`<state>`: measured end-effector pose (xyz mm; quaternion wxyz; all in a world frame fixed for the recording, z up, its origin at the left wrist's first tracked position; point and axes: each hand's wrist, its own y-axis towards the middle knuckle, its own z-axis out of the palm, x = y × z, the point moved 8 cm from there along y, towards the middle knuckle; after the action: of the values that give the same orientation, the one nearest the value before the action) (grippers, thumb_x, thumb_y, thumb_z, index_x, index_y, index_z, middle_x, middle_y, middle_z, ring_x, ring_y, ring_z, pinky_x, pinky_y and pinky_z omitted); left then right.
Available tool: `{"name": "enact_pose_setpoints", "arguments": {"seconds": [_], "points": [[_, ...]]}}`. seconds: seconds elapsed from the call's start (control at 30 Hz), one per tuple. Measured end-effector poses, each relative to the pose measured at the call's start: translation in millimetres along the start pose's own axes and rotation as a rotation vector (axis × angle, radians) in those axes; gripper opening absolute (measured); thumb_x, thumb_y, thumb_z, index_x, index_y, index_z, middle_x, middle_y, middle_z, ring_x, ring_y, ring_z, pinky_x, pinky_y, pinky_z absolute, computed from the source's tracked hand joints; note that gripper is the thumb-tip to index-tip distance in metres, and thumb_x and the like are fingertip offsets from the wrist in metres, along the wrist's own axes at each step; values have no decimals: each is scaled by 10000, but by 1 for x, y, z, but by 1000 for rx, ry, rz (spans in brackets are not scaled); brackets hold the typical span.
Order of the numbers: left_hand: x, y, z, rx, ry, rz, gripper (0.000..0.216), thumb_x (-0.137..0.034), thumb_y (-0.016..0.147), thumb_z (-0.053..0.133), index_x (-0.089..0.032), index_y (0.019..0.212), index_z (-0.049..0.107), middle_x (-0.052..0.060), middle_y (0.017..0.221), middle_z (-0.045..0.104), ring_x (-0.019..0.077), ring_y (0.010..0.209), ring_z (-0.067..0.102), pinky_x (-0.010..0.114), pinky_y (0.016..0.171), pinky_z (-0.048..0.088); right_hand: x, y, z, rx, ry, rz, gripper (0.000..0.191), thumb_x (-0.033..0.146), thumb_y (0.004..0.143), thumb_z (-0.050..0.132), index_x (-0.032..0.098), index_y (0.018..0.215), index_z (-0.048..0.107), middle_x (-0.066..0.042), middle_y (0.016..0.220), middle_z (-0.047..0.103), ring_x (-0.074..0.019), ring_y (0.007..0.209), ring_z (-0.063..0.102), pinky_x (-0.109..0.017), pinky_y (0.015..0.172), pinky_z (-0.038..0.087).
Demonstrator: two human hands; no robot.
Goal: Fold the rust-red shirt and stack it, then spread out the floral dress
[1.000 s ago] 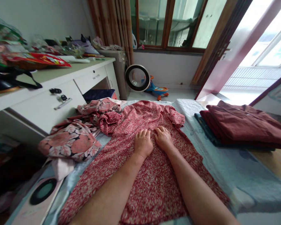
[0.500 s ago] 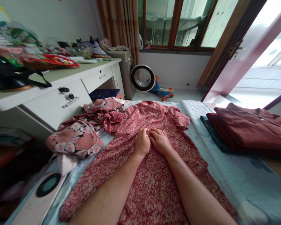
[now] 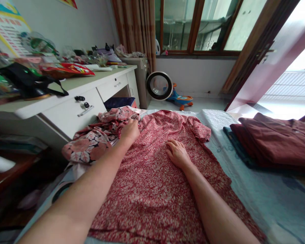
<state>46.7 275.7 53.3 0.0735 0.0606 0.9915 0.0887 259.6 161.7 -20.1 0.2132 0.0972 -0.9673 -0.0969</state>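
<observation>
A red dress (image 3: 152, 183) with a small pale floral pattern and short sleeves lies spread on the bed, its collar end away from me. My left hand (image 3: 131, 130) is closed at the dress's left sleeve, which it mostly hides; the fingertips are partly out of sight. Flat on the middle of the chest part rests my right hand (image 3: 178, 153), fingers loosely stretched, palm down on the cloth. Just beyond my left forearm, a crumpled pink and black floral garment (image 3: 88, 147) touches the sleeve side of the dress.
On the right lies a stack of folded dark red clothes (image 3: 277, 142) on the light blue bedsheet (image 3: 246, 189). A white desk (image 3: 83, 88) with cluttered items runs along the left. Past the bed are an open washing machine door (image 3: 159, 85) and a blue ride-on toy (image 3: 181, 98).
My left hand has left the middle of the dress and moved left and away from me to the sleeve. My right hand stays on the chest part, its fingers now flatter. The view has shifted slightly.
</observation>
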Motion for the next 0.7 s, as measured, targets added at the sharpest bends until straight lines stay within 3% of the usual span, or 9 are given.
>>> {"name": "enact_pose_setpoints", "arguments": {"seconds": [0.13, 0.27, 0.43, 0.47, 0.53, 0.63, 0.7], "points": [[58, 7, 7, 87, 171, -187, 493, -180, 845, 516, -117, 1331, 464, 240, 1215, 593, 357, 1025, 648, 453, 830, 510, 1, 0, -1, -10, -3, 0, 349, 321, 929, 509, 212, 1247, 600, -86, 1367, 555, -237, 1269, 468, -412, 1091, 307], [67, 3, 24, 224, 185, -133, 373, -191, 821, 524, -114, 1178, 603, 191, 1022, 676, 335, 982, 651, 415, 815, 506, 1, 0, -1, -16, 1, 1, 342, 314, 929, 509, 206, 1239, 604, -84, 1369, 555, -237, 1265, 474, -412, 1087, 313], [59, 10, -9, -166, 101, -59, 335, -289, 835, 504, -167, 1100, 669, 145, 1218, 610, 316, 1124, 567, 380, 932, 464, 0, 0, -1, -15, 0, 4, 348, 329, 933, 509, 209, 1248, 597, -81, 1374, 552, -243, 1273, 468, -418, 1088, 312], [58, 13, -10, -190, 70, -53, 347, -307, 843, 499, -168, 1115, 665, 139, 1237, 604, 308, 1137, 559, 372, 958, 449, 0, 0, -1, -15, 0, 5, 348, 330, 934, 509, 210, 1248, 597, -81, 1373, 552, -241, 1271, 469, -417, 1088, 312], [55, 22, 4, -83, -6, -36, 360, -332, 862, 487, -158, 1120, 668, 137, 1189, 640, 286, 1100, 584, 346, 954, 445, 0, 0, -1, -14, -1, 5, 346, 328, 934, 510, 210, 1248, 597, -81, 1369, 555, -238, 1268, 471, -413, 1088, 311], [46, 31, 38, 207, -96, -6, 316, -305, 830, 540, -149, 1052, 700, 121, 1027, 717, 248, 958, 647, 291, 840, 480, 0, 0, -1, -11, 0, 2, 346, 327, 936, 509, 206, 1248, 598, -81, 1369, 556, -239, 1268, 471, -413, 1090, 310], [42, 35, 50, 272, -121, -9, 278, -270, 758, 617, -155, 989, 721, 102, 955, 739, 234, 884, 666, 269, 777, 490, 0, 0, 0, -11, 0, 0, 345, 326, 936, 509, 206, 1247, 598, -82, 1373, 554, -239, 1267, 471, -414, 1089, 312]]}}
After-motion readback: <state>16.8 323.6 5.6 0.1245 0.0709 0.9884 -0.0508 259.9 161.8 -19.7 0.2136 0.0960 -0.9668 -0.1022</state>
